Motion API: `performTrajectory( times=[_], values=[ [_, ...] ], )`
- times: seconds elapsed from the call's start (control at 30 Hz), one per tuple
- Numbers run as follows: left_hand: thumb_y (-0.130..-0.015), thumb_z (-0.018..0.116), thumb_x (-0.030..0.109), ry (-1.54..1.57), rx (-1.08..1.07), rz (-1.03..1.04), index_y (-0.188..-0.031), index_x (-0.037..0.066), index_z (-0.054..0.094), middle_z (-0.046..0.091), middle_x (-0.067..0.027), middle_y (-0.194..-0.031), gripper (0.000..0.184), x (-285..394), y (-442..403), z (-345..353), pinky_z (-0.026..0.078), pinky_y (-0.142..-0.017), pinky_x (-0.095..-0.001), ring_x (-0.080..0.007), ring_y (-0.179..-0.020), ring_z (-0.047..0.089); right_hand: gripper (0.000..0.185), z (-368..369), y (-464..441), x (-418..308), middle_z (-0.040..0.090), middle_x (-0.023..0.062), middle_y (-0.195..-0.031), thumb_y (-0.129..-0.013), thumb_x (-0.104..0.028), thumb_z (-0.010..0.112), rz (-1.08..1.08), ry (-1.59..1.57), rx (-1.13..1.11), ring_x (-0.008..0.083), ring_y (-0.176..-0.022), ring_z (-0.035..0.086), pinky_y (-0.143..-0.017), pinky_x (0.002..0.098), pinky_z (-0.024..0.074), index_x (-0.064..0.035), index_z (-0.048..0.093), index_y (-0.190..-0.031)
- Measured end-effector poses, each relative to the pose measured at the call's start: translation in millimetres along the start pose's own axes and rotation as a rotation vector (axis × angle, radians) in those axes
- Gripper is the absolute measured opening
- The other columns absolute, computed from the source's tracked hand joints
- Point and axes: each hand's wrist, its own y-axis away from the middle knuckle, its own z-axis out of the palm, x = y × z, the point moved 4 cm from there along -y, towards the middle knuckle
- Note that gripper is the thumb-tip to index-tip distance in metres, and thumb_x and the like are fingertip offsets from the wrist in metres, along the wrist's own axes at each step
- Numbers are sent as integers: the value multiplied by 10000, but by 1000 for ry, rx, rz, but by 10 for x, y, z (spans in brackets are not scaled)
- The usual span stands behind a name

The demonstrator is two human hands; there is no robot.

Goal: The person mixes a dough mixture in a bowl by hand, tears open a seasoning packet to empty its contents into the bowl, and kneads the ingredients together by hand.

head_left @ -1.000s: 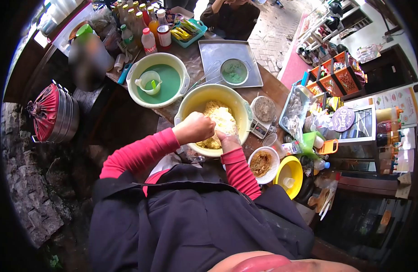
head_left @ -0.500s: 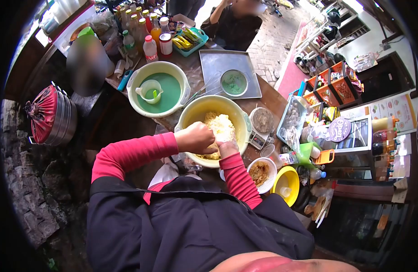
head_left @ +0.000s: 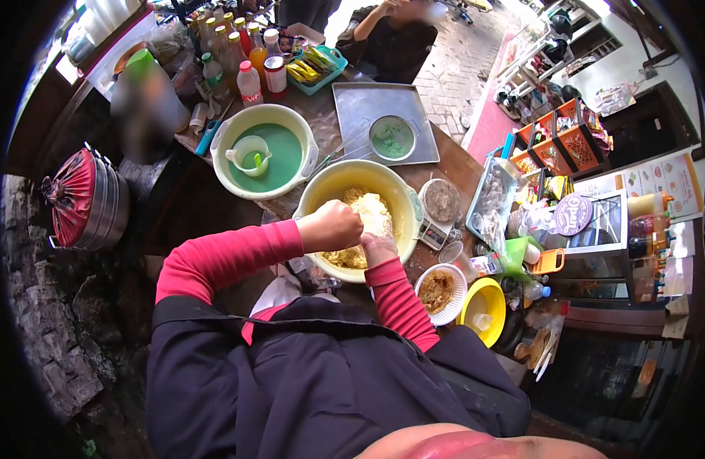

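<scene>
A cream-coloured basin (head_left: 408,200) holds a crumbly yellow mixture (head_left: 345,258). Over its near side my left hand (head_left: 331,226) is closed in a fist, its knuckles up, touching or nearly touching my right wrist. What the fist grips, if anything, is hidden. My right hand (head_left: 378,246) reaches into the basin from the near right. Its fingers merge with a pale, shiny lump in the mixture, perhaps a plastic covering or dough, so their shape cannot be made out.
Behind the basin stand a tub of green liquid (head_left: 287,183) with a measuring jug (head_left: 249,155) and a metal tray (head_left: 360,99) bearing a green-smeared bowl (head_left: 392,139). To the right are a kitchen scale (head_left: 433,233), a white basket (head_left: 461,287) and a yellow bowl (head_left: 499,294). Across the table sits a person (head_left: 390,50).
My right hand has shifted slightly left, closer to my left fist. The left fist stays closed and has risen very slightly. The surroundings look the same.
</scene>
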Motion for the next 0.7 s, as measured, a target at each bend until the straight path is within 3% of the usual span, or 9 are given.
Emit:
performTrajectory(
  times=[0.03, 0.1, 0.2, 0.37, 0.7],
  values=[
    [-754, 533, 220, 14, -7, 14, -570, 48, 599, 551, -124, -536, 261, 15, 6, -10, 478, -502, -387, -289, -509, 589, 450, -78, 14, -220, 528, 157, -1224, -838, -234, 518, 0, -1, 1, 258, -1092, 530, -923, 349, 432, -34, 465, -1238],
    [-754, 534, 214, 84, -15, 26, -595, 44, 600, 548, -127, -534, 243, 44, 32, -14, 480, -515, -394, -296, -515, 588, 374, -226, 58, -851, 546, 129, -1210, -899, -208, 434, 92, 822, -290, 212, -1087, 538, -916, 312, 437, -51, 459, -1238],
    [-754, 538, 200, 194, -33, 44, -655, 32, 597, 551, -153, -549, 204, 55, 44, 1, 484, -537, -415, -318, -528, 586, 370, -187, -28, -794, 552, 143, -1180, -891, -265, 441, 139, 939, -363, 229, -1049, 555, -893, 308, 439, -71, 496, -1202],
    [-772, 557, 216, 484, 5, 112, -662, 0, 576, 547, -206, -591, 242, 143, 76, 26, 472, -561, -433, -368, -565, 569, 361, -154, -20, -693, 556, 145, -1167, -890, -263, 440, 152, 907, -345, 233, -1040, 559, -885, 312, 442, -67, 504, -1186],
    [-790, 551, 153, 666, 64, 120, -690, -11, 570, 533, -216, -593, 193, 200, 28, 116, 442, -561, -436, -376, -568, 550, 344, -156, 17, -564, 566, 151, -1139, -888, -259, 437, 128, 755, -302, 241, -1022, 565, -870, 319, 447, -60, 519, -1155]
  ],
)
